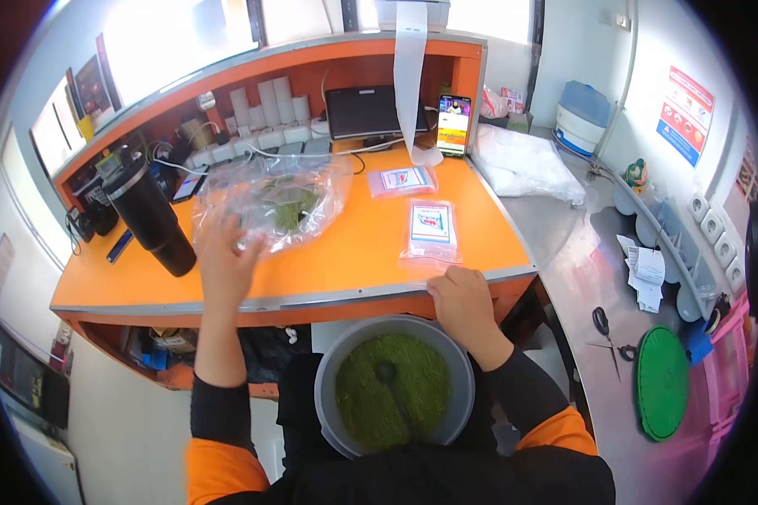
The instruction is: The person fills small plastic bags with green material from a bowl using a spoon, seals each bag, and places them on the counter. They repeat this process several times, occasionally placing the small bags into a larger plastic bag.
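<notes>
My left hand (230,265) is raised at the front edge of the orange desk, somewhat blurred, its fingers apart and holding nothing. Just beyond it lies a clear plastic bag (320,181) with some green leafy matter inside. At the desk's front edge my right hand (465,307) has its fingers curled on the near end of a clear zip bag (432,231) with a blue-and-red printed label. Another such zip bag (403,180) lies farther back. Below the desk, a grey bucket (326,370) of green powder (366,362) sits between my legs, with a dark-handled scoop (387,374) in it.
A black tumbler (150,215) stands at the left of the desk (354,269). Behind are a monitor (365,114), a propped phone (453,124) and a hanging paper strip (409,76). Scissors (612,345) and a green lid (662,383) lie on the metal counter at right.
</notes>
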Tool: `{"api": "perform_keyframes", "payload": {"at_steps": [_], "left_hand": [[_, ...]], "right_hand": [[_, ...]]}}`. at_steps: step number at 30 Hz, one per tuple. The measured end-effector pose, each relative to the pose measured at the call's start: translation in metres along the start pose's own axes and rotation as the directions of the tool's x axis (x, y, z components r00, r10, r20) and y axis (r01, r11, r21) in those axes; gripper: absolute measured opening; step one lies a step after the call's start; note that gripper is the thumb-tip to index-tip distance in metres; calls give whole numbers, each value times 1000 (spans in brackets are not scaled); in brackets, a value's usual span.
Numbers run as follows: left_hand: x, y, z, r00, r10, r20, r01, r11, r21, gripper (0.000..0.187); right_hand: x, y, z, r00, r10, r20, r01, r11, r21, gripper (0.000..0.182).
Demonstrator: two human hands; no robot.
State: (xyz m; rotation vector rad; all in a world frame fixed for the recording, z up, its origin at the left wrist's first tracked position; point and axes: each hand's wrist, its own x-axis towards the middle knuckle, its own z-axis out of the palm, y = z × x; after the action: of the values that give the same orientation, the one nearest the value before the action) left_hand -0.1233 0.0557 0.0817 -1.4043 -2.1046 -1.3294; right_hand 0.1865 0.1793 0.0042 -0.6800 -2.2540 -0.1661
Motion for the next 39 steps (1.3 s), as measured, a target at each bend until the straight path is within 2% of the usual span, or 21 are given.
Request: {"api": "perform_keyframes", "payload": {"at_steps": [1,3,5,6,7,8,9,12,13,14,17,20,22,23,25,28,31,32,35,37,39], "left_hand": [[-14,1,6,999,-34,37,35,999,-25,51],[-45,7,15,972,-94,214,134,975,-179,58],[-81,49,12,937,150,317,-43,946,-321,62],[-95,56,13,858,327,397,-217,930,-298,63],[-100,76,11,735,504,453,-344,853,-392,60],[-116,78,20,652,523,549,-304,844,-442,47],[-123,82,23,508,471,721,-247,882,-402,28],[-131,78,30,477,475,740,-277,880,-386,18],[-132,74,33,509,492,706,-241,869,-431,15],[-132,74,31,467,471,748,-227,882,-414,15],[-130,76,26,350,411,842,-199,911,-362,18],[-135,72,32,288,380,879,-177,923,-341,23],[-140,69,35,262,380,887,-143,924,-353,29],[-145,69,36,286,405,868,-94,914,-395,29],[-155,71,39,338,448,828,3,879,-477,31],[-161,68,42,315,450,836,-1,881,-474,33],[-172,67,46,399,508,763,170,777,-606,22],[-178,66,49,494,491,717,86,793,-603,20],[-196,57,56,737,398,546,-115,870,-480,19],[-202,56,58,867,281,411,-162,940,-300,21],[-195,57,55,879,275,389,-170,944,-282,19]], "right_hand": [[-1,0,-1,1000,-3,-24,5,998,64,13],[-7,-8,-7,998,-40,-49,47,989,142,8],[-9,-35,-30,992,-115,-54,123,978,167,4],[-14,-48,-37,988,-142,66,116,949,294,5],[-20,-60,-42,967,-179,183,88,904,417,5],[-26,-66,-45,950,-174,259,41,892,451,5],[-31,-71,-47,927,-175,333,-7,877,480,5],[-36,-68,-49,880,-155,449,-117,845,521,8],[-34,-66,-52,867,-145,477,-147,840,523,9],[-33,-66,-54,853,-134,505,-178,834,523,10],[-31,-75,-49,988,22,156,-100,852,514,14],[-37,-70,-49,999,33,31,-44,880,473,18],[-51,-74,-44,917,39,397,-298,727,618,19],[-56,-75,-41,827,8,562,-439,633,638,19],[-57,-74,-38,800,-16,599,-477,588,653,17],[-64,-70,-26,765,-40,643,-543,495,678,17],[-70,-69,-21,708,-46,704,-634,397,663,17],[-71,-69,-20,682,-50,729,-667,367,649,17],[-73,-80,-14,862,46,505,-363,750,552,18],[-73,-85,-16,860,97,502,-350,826,441,18],[-70,-90,-20,874,128,469,-330,865,378,16]]}}
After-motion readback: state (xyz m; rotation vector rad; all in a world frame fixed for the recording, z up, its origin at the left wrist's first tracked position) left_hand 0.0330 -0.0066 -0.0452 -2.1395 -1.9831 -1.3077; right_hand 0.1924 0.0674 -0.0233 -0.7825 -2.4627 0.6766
